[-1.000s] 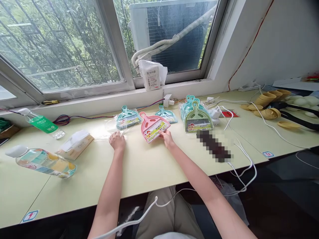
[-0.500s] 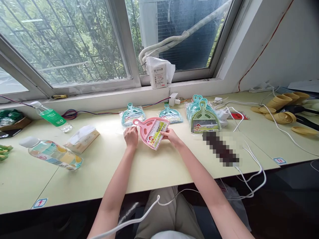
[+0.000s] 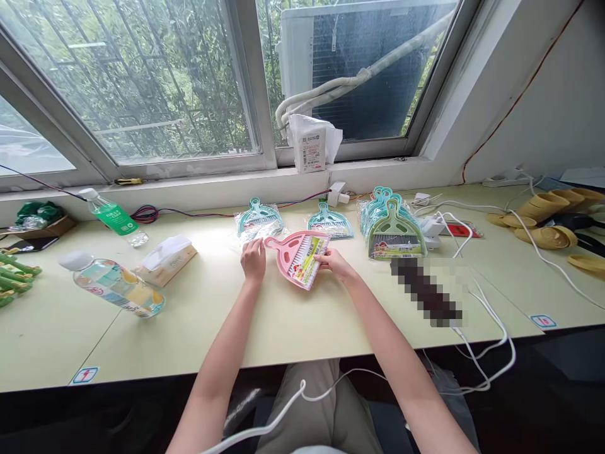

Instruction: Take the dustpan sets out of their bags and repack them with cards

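My right hand (image 3: 336, 263) grips the right edge of a pink dustpan-and-brush set (image 3: 295, 257), thumb over its printed card. The set is tilted above the table, its handle pointing left. At the tip of that handle is my left hand (image 3: 254, 260), fingers curled in on a clear plastic bag (image 3: 261, 232); the fingertips are partly hidden. Behind lie a blue dustpan set (image 3: 258, 214) on the left and another blue set (image 3: 329, 222) to the right. Farther right, a green dustpan set (image 3: 396, 230) stands in front of several blue ones in clear wrapping.
On the left are a large drink bottle (image 3: 118, 285), a tissue pack (image 3: 166, 260) and a green-labelled bottle (image 3: 115, 217) lying tilted. White cables (image 3: 491, 302) and a blurred dark object (image 3: 425, 293) lie to the right. A tissue box (image 3: 312, 150) rests on the sill.
The pink set has turned a little, its handle now lower and more level. More clear plastic shows above my left hand. The whole view has shifted slightly.
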Available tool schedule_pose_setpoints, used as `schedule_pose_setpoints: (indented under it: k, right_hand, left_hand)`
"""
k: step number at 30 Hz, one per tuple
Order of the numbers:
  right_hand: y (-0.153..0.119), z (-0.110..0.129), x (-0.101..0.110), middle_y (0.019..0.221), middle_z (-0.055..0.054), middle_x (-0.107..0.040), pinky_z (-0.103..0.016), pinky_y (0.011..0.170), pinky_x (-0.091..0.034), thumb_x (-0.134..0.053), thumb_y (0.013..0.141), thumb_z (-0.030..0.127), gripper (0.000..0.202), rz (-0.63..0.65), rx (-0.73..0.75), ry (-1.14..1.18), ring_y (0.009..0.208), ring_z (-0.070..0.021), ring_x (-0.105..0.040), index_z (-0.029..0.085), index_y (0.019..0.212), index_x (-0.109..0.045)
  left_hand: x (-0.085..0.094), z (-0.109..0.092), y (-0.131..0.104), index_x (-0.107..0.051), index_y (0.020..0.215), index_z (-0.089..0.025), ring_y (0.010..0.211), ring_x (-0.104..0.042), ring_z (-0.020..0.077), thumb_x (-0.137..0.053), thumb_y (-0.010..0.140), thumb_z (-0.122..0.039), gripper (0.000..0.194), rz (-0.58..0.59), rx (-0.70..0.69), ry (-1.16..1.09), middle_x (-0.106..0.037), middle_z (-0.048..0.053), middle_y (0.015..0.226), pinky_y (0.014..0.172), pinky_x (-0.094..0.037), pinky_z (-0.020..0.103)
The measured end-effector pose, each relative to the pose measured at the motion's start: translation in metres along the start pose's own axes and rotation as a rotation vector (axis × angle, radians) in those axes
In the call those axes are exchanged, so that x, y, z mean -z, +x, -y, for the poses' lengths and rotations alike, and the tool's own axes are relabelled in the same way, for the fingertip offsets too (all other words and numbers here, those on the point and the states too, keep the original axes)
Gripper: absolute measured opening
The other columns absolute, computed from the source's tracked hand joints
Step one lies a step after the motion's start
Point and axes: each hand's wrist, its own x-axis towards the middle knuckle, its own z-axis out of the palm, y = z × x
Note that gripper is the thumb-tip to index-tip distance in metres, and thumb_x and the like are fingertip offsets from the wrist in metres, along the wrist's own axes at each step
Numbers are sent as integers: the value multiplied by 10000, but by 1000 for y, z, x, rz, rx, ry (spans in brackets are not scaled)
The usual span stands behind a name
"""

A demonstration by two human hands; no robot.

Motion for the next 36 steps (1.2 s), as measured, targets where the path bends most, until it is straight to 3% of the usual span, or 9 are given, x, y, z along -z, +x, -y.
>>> schedule_pose_setpoints:
  k: [3, 7, 17, 20, 26, 33, 36]
  right_hand:
    - [0, -5, -8, 955, -109, -726, -315, 703, -603, -683, 727, 131, 188, 40, -21, 13, 863, -237, -701, 129, 915, -677]
    - [-1, -8, -16, 926, -94, -732, -331, 734, -602, -681, 728, 115, 172, -63, 2, 106, 868, -234, -702, 143, 897, -663]
    - [4, -8, -12, 992, -83, -719, -318, 810, -584, -653, 749, 121, 208, -313, 56, 286, 950, -219, -682, 144, 953, -624]
    - [4, -7, -8, 956, -86, -725, -338, 803, -587, -662, 730, 99, 251, -274, 22, 279, 917, -227, -691, 140, 976, -627]
    - [-1, -5, -12, 859, -114, -732, -354, 791, -586, -671, 696, 38, 187, -22, -115, 199, 848, -240, -705, 106, 870, -670]
    - [0, -9, -15, 923, -92, -730, -340, 767, -593, -663, 729, 62, 192, -120, 11, 249, 866, -226, -703, 139, 904, -654]
    - [-2, -4, -12, 928, -94, -731, -330, 760, -594, -679, 708, 65, 197, -107, -17, 208, 870, -228, -702, 140, 890, -664]
  left_hand:
    - [1, -11, -4, -628, 1157, -205, 1083, -549, 224, -395, 938, -273, 327, 45, -67, -37, -659, 65, 1133, 847, -487, 340]
    - [3, -22, -7, -618, 1182, -208, 1122, -536, 222, -395, 941, -285, 337, 104, -126, -34, -641, 62, 1178, 800, -513, 324]
    - [4, -23, -6, -624, 1182, -208, 1133, -537, 215, -396, 937, -240, 337, 66, -50, -33, -645, 59, 1178, 834, -512, 331]
    - [4, -23, -7, -625, 1180, -208, 1135, -535, 213, -402, 935, -237, 332, 61, -45, -40, -646, 55, 1179, 837, -510, 333]
    - [5, -22, -6, -620, 1189, -229, 1141, -536, 210, -421, 930, -234, 327, 98, -87, -75, -646, 44, 1184, 842, -505, 330]
    - [6, -28, -7, -650, 1132, -233, 1093, -572, 190, -447, 920, -223, 294, 158, -164, -180, -676, 37, 1118, 839, -509, 315]
    - [6, -31, -8, -645, 1143, -238, 1107, -565, 199, -444, 919, -229, 301, 150, -146, -163, -676, 39, 1118, 832, -514, 324]
